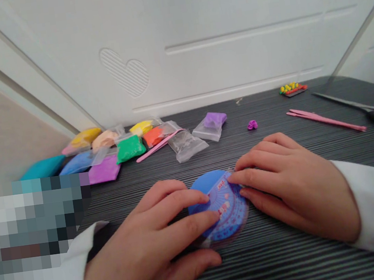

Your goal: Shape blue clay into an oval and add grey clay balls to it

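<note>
A clear semicircular protractor point(232, 207) with printed markings lies over a flat round blue clay disc point(209, 180) on the dark table. My left hand point(158, 235) has its fingers stretched and spread, two fingertips resting on the protractor and the thumb apart below it. At the protractor's upper right end, my right hand point(289, 181) grips the edge between thumb and fingers. Part of the disc is hidden beneath my left fingers. Beyond my right hand lies a small purple clay piece point(252, 125).
Bags of coloured clay, including a green one point(130, 148) and a purple one point(214, 120), lie at the back left. A pink tool point(160, 145) rests among them. Pink tweezers point(325, 120), scissors point(372, 108) and a small yellow-and-red clay piece point(293, 89) are at the right.
</note>
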A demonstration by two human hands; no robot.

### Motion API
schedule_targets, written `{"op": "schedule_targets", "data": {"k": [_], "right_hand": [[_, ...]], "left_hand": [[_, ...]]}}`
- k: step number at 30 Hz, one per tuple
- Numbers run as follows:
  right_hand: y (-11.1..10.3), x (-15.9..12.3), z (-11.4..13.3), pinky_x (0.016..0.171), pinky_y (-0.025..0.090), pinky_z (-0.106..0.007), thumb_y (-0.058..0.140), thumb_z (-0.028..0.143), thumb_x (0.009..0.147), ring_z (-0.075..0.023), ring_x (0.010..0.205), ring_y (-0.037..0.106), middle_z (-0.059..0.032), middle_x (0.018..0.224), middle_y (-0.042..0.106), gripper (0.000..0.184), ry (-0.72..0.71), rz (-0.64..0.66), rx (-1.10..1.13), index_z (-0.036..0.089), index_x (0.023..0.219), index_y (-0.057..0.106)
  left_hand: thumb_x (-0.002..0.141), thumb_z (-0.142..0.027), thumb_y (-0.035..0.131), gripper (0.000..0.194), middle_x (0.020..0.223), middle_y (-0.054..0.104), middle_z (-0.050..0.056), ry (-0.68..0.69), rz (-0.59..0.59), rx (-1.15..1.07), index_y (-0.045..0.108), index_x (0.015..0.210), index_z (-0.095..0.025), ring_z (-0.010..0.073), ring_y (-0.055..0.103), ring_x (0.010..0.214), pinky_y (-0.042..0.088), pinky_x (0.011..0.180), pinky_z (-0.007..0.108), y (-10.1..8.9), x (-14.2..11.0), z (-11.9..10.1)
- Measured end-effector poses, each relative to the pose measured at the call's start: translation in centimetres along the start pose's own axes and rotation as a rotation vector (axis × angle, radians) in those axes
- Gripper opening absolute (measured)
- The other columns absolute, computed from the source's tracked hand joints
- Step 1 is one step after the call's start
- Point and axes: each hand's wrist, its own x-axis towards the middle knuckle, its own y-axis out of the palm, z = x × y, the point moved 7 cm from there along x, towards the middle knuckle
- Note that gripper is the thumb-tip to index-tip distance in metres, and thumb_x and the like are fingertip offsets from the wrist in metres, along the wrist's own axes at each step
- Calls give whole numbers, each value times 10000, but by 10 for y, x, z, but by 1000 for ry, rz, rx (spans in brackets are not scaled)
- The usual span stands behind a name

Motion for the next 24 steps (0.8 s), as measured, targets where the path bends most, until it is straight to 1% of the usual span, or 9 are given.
{"op": "schedule_targets", "data": {"k": [2, 4, 7, 9, 11, 13, 17, 21, 24], "right_hand": [[-3, -2, 2, 817, 325, -427, 462, 166, 859, -201, 878, 547, -31, 994, 643, 197, -23, -22, 1, 187, 957, 632], [-6, -5, 5, 843, 313, -438, 446, 133, 849, -188, 885, 542, -8, 1016, 648, 217, -63, -48, 16, 185, 951, 631], [-8, -12, 12, 898, 295, -433, 433, 106, 844, -160, 924, 538, 1, 1058, 657, 246, -142, -41, 61, 174, 985, 623], [-6, -16, 15, 957, 278, -414, 444, 113, 846, -146, 1004, 533, -16, 1115, 649, 263, -174, -8, 73, 163, 1046, 607], [-3, -18, 16, 1019, 249, -390, 450, 125, 850, -136, 1087, 516, -29, 1168, 631, 286, -186, 23, 70, 159, 1097, 591], [-1, -19, 16, 1063, 221, -364, 438, 113, 848, -131, 1129, 506, -33, 1196, 619, 312, -206, 44, 63, 158, 1121, 580], [0, -17, 17, 1092, 202, -313, 400, 89, 846, -120, 1106, 531, -23, 1173, 631, 332, -218, 51, 51, 165, 1108, 590], [-3, -14, 19, 1057, 261, -295, 394, 109, 866, -125, 1025, 588, -3, 1106, 667, 310, -209, -11, 23, 171, 1073, 616], [-6, -13, 22, 996, 336, -298, 409, 140, 877, -132, 966, 625, -1, 1093, 676, 286, -237, -45, 6, 168, 1071, 617]], "left_hand": [[850, -294, 562, 348, 1224, 558, -62, 45, 19, 13, 531, 1194, -328, 213, 362, 1130, 328, 946, 316, 1, -1, -4], [850, -303, 547, 397, 1299, 526, -106, 96, 54, 32, 495, 1243, -325, 204, 336, 1195, 253, 1022, 307, 3, -2, -9], [851, -392, 521, 452, 1384, 442, -141, 159, 105, 83, 447, 1289, -309, 173, 275, 1304, 85, 1114, 289, 7, -2, -15], [851, -449, 502, 503, 1413, 401, -126, 184, 134, 115, 410, 1317, -283, 153, 240, 1349, 23, 1133, 286, 9, -2, -17], [852, -486, 485, 565, 1432, 372, -89, 188, 169, 128, 365, 1349, -247, 142, 241, 1363, 3, 1139, 280, 11, 0, -18], [856, -483, 475, 596, 1440, 357, -56, 189, 198, 124, 328, 1369, -218, 127, 276, 1353, -14, 1141, 270, 13, 1, -17], [852, -440, 489, 596, 1434, 361, -23, 212, 217, 97, 318, 1371, -200, 122, 331, 1329, -33, 1147, 296, 14, 1, -18], [849, -404, 508, 575, 1402, 423, 7, 239, 229, 64, 355, 1354, -175, 149, 377, 1306, -29, 1154, 348, 13, 2, -18], [850, -384, 514, 551, 1344, 500, 27, 237, 217, 31, 379, 1346, -187, 179, 437, 1266, 41, 1156, 414, 12, 4, -18]]}}
